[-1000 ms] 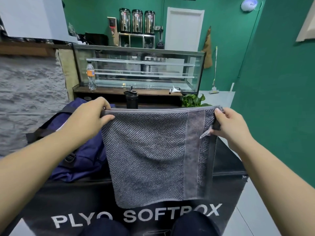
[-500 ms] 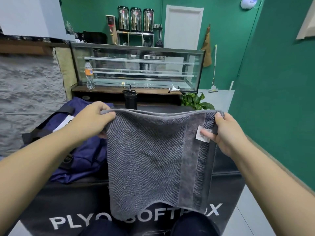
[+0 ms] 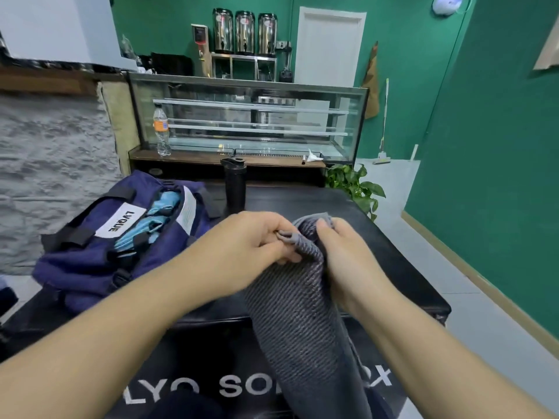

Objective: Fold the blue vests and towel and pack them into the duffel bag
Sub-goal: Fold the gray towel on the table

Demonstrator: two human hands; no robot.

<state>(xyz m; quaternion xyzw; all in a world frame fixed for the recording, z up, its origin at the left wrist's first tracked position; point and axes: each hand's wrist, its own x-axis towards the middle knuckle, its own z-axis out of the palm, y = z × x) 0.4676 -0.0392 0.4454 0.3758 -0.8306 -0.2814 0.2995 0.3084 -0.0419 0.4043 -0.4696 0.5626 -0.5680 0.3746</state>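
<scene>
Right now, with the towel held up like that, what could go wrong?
Only the top corners of the grey towel are pinched between the left hand and right hand, so the hanging part could swing and the fold slip crooked. The black bottle stands near the navy duffel bag; a careless reach might knock it over.

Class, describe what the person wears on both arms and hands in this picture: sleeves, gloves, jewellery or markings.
Both forearms are bare: no sleeves reach into view. The left hand and right hand wear no gloves, and no rings, watch, bracelets or markings show. Nails look short and unpainted.
</scene>
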